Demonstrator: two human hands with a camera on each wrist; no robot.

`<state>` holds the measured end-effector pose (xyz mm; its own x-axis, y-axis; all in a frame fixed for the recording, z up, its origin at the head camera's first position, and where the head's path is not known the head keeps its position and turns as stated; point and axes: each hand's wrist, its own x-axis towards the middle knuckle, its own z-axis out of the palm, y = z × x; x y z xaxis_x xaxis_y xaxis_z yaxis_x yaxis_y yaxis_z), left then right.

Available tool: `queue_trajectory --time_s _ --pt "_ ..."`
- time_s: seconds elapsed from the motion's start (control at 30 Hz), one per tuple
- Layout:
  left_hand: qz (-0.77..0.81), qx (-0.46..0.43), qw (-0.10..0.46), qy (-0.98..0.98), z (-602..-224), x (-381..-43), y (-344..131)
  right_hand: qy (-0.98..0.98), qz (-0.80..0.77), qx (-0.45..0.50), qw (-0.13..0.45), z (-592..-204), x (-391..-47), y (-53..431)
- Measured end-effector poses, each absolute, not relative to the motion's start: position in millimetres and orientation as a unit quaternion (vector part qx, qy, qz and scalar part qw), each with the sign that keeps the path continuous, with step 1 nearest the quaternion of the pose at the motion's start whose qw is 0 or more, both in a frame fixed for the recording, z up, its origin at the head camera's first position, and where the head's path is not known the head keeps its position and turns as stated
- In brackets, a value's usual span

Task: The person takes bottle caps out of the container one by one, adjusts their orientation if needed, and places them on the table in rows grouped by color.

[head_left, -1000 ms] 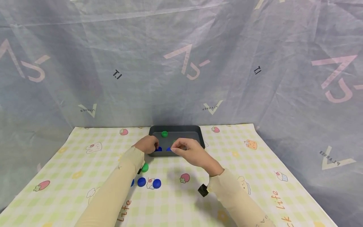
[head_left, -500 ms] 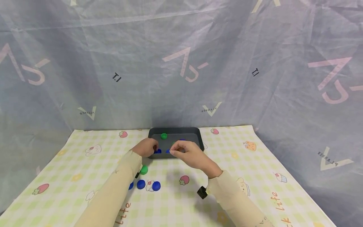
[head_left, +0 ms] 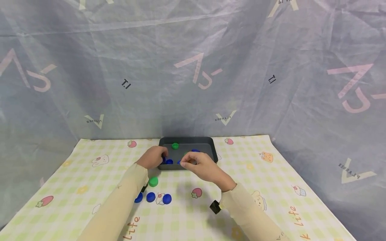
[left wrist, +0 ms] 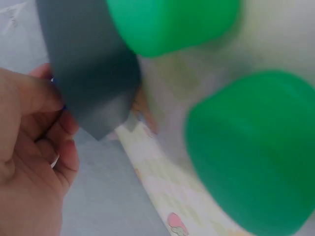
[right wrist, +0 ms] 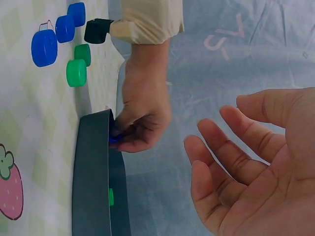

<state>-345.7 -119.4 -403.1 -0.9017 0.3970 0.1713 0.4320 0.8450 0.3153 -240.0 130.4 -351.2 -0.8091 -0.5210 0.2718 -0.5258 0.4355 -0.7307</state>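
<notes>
My left hand (head_left: 152, 157) reaches into the near left corner of the dark grey tray (head_left: 169, 167). Its thumb and fingers pinch a blue bottle cap (right wrist: 114, 138) just inside the wall, mostly covered by the fingers. Beside it in the tray lies another blue cap (head_left: 169, 161). A green cap (head_left: 175, 146) and a blue cap (head_left: 195, 150) sit farther back. Over the tray's near right side hovers my right hand (head_left: 206, 167), partly covering the caps below; in the right wrist view its fingers are loosely bent with nothing in them.
On the checkered tablecloth, in front of the tray, are a green cap (head_left: 153, 181) and several blue caps (head_left: 150, 197) by the left forearm. Two green caps (left wrist: 256, 152) loom close in the left wrist view. A grey curtain (head_left: 193, 100) hangs behind the table.
My left hand has shifted slightly left along the tray with the blue cap, showing more of the blue cap beside it. My right hand stays almost still.
</notes>
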Motion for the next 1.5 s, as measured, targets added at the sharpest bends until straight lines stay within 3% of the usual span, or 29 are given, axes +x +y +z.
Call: queue_trajectory --time_s 0.7,1.5 --pt "-0.288 -0.282 0.143 -0.904 -343.9 -271.0 -107.0 -0.842 0.447 0.303 0.001 -348.8 -239.7 131.4" --pt "-0.368 -0.385 0.21 -0.82 -358.4 -240.7 -107.8 -0.817 0.493 0.299 -0.003 -351.8 -235.2 126.5"
